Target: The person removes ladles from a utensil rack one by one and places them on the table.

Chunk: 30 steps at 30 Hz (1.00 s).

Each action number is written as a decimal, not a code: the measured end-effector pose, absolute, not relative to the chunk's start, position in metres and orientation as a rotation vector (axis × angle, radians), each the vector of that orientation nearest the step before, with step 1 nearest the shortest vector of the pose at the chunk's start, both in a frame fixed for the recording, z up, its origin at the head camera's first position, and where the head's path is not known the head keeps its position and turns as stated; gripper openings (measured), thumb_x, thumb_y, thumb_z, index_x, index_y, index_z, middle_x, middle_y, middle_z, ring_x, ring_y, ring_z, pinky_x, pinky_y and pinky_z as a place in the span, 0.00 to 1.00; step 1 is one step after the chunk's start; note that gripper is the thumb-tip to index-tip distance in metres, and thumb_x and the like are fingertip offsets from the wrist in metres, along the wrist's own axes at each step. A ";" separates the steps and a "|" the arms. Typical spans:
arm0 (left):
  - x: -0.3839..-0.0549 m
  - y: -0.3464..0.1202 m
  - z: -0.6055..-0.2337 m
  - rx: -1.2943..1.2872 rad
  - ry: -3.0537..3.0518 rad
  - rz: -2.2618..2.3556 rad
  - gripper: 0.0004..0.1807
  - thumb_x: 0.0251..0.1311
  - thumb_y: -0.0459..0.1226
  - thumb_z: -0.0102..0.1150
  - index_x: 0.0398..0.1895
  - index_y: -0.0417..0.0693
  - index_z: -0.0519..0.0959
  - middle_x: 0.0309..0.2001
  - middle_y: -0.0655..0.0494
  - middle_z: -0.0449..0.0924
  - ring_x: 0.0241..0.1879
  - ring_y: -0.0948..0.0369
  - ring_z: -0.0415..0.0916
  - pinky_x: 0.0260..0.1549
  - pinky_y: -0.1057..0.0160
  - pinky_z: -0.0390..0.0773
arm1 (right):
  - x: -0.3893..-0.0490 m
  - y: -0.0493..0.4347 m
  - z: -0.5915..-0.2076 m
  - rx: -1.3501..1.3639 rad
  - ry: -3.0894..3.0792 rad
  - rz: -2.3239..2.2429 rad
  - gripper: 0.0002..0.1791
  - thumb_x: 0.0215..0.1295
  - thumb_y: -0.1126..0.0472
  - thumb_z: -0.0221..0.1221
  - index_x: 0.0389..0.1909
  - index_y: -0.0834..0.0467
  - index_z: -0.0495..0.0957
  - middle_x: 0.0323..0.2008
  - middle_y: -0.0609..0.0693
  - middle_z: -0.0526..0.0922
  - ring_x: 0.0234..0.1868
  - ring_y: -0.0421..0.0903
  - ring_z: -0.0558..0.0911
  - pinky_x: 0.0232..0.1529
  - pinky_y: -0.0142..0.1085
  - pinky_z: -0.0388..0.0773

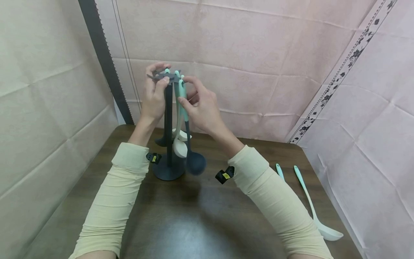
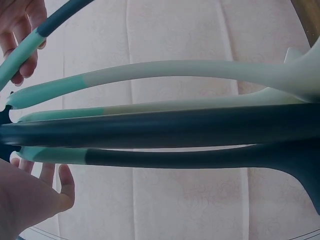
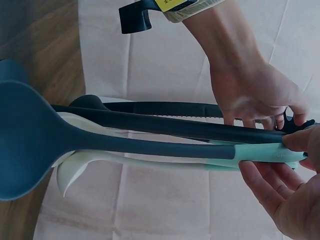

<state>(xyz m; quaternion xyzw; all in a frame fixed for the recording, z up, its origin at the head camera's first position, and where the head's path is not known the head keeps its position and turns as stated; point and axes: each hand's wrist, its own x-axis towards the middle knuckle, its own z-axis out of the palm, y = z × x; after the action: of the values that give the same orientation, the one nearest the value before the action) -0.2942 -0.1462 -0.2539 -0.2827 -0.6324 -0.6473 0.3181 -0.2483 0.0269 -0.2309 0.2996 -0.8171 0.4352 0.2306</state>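
Note:
A dark blue ladle (image 1: 196, 163) with a mint handle hangs upright beside a dark utensil stand (image 1: 169, 126). My right hand (image 1: 203, 106) pinches the ladle's handle near its top, between thumb and fingers. Up at the hooked top of the stand, my left hand (image 1: 155, 97) grips the rim, thumb in front and fingers behind. Two pale utensils (image 1: 180, 148) with mint handles hang on the stand. Another dark utensil (image 2: 190, 159) hangs there too, on the left hand's side. In the right wrist view, the ladle's handle (image 3: 265, 152) lies close to the stand's hooks; contact with one cannot be told.
On the table's right side lies a pale ladle (image 1: 326, 230) with a mint handle. Next to it shows a second mint handle (image 1: 279, 171), partly hidden by the right sleeve. Cloth walls (image 1: 226, 43) enclose the brown table (image 1: 181, 223) at the back and sides.

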 end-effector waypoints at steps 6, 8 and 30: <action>-0.295 -0.145 -0.254 -0.745 -1.665 -1.712 0.26 0.73 0.39 0.46 0.71 0.40 0.64 0.70 0.49 0.72 0.72 0.55 0.66 0.71 0.58 0.63 | -0.246 0.030 -0.231 0.813 -2.249 1.209 0.27 0.73 0.61 0.65 0.70 0.51 0.72 0.34 0.49 0.85 0.31 0.41 0.86 0.38 0.36 0.85; -0.295 -0.145 -0.254 -0.738 -1.674 -1.715 0.26 0.73 0.39 0.45 0.71 0.41 0.64 0.70 0.49 0.72 0.72 0.56 0.66 0.71 0.58 0.63 | -0.245 0.030 -0.231 0.805 -2.251 1.205 0.27 0.73 0.61 0.65 0.70 0.51 0.72 0.34 0.49 0.85 0.31 0.41 0.86 0.38 0.36 0.85; -0.277 -0.142 -0.245 -0.707 -1.677 -1.738 0.26 0.73 0.36 0.42 0.71 0.34 0.62 0.72 0.41 0.69 0.75 0.50 0.63 0.72 0.59 0.61 | -0.240 0.029 -0.230 0.786 -2.221 1.215 0.26 0.73 0.62 0.65 0.70 0.52 0.73 0.35 0.51 0.85 0.33 0.42 0.88 0.39 0.35 0.86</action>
<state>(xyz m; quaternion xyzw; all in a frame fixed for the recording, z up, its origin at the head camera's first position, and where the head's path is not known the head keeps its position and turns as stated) -0.2775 -0.1423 -0.2449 -0.2674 -0.6341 -0.6573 0.3072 -0.2404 0.0293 -0.2302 0.2876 -0.8128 0.4445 0.2430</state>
